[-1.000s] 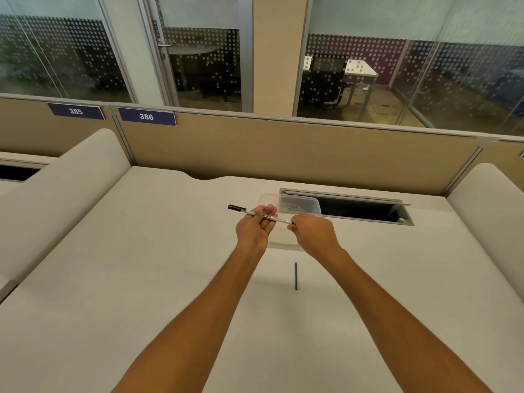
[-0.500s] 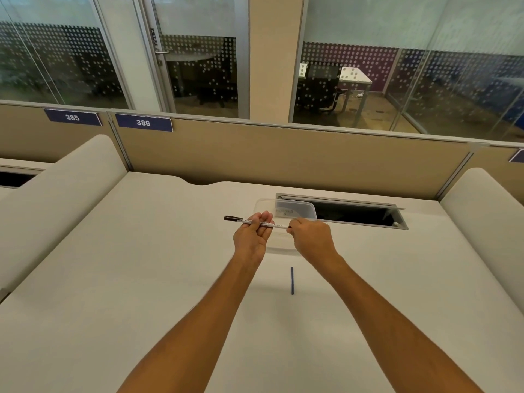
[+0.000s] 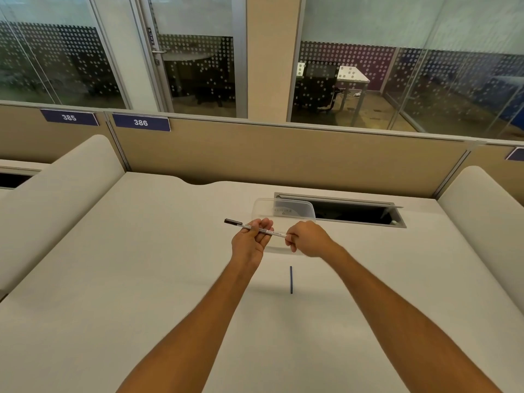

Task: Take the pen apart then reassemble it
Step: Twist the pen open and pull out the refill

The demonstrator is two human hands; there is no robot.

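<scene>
Just above the middle of the frame, the slim white plastic pen with a black cap (image 3: 256,229) is held in the air over the pale desk top (image 3: 141,279), its long axis running from upper left to lower right, black capped end toward the left. The left hand (image 3: 249,241) pinches the barrel near its middle, fingers curled up around it, while the right hand (image 3: 307,239) is closed over the pen's right end, hiding it; whether that end piece is seated or already loose cannot be told. The pen bridges both hands, so neither is nearer; the coming pull or twist, as I judge it, would run along that same slanted axis. Below the hands, toward the frame's centre, a thin dark blue rod (image 3: 291,279), likely the ink refill, lies on the desk pointing up and down the picture, well apart from both hands and somewhat closer to the right forearm. Behind the hands sits a clear plastic rectangular container (image 3: 283,209). Count: one pen body, one blue rod, one container, two hands.
</scene>
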